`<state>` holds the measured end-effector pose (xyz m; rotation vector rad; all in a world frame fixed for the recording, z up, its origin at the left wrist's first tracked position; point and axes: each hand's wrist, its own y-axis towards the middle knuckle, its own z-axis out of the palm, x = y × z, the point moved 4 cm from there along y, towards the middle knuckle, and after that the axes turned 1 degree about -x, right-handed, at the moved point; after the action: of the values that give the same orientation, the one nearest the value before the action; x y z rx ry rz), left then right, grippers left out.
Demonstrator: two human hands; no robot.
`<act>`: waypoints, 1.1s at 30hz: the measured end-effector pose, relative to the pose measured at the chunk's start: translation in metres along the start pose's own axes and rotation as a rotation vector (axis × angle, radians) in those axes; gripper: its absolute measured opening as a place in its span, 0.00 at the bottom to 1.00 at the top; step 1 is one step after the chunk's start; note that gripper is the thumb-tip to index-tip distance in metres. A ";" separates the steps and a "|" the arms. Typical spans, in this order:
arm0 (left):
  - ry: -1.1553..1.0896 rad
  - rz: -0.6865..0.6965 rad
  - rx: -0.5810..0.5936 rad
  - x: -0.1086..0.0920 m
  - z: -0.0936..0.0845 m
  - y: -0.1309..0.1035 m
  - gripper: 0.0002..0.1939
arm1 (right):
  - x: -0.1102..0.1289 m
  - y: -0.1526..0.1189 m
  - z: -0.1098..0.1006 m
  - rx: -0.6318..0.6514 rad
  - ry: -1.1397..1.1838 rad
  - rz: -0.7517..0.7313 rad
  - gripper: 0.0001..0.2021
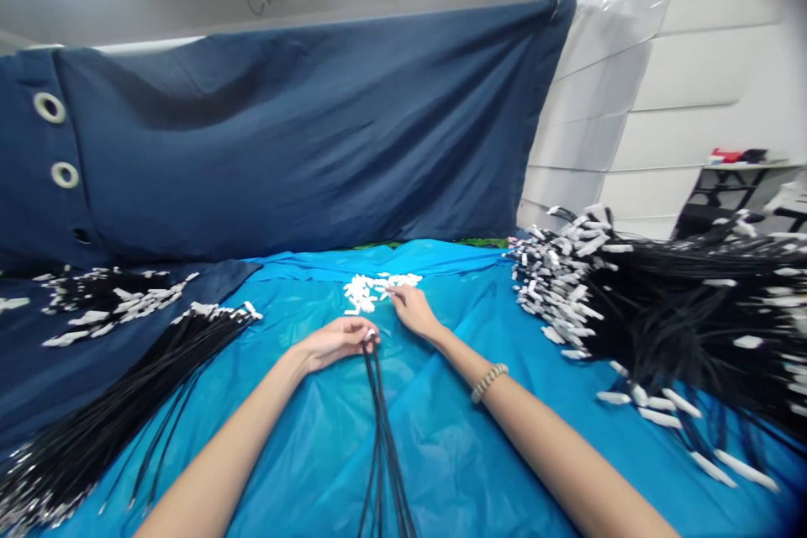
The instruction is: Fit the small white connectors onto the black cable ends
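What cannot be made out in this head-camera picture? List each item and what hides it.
- Left hand: its grip on the black cords is hidden by the hand's back.
- The cords' lower ends: cut off by the bottom edge.
- Small white pieces by the right hand: too small to identify.

bare forearms, no sleeves; a pale beaded bracelet (490, 382) circles the right wrist.

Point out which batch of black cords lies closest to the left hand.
The thin bunch of black cords running down the middle of the blue sheet; the left hand pinches its top end. The left bundle and right heap lie apart.
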<state>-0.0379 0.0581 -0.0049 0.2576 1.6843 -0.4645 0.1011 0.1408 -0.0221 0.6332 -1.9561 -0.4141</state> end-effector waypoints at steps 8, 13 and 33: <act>-0.021 0.126 -0.144 -0.005 -0.004 0.003 0.10 | 0.002 -0.038 0.002 0.078 0.572 0.364 0.09; -0.133 0.258 -0.196 -0.017 0.011 0.001 0.11 | 0.001 -0.048 0.001 0.010 0.850 0.525 0.09; 0.193 0.066 -0.207 0.001 -0.002 0.001 0.20 | 0.016 -0.065 -0.001 0.010 1.057 0.563 0.11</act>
<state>-0.0392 0.0601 -0.0057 0.2100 1.8910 -0.2190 0.1126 0.0786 -0.0449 0.1881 -1.0284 0.2623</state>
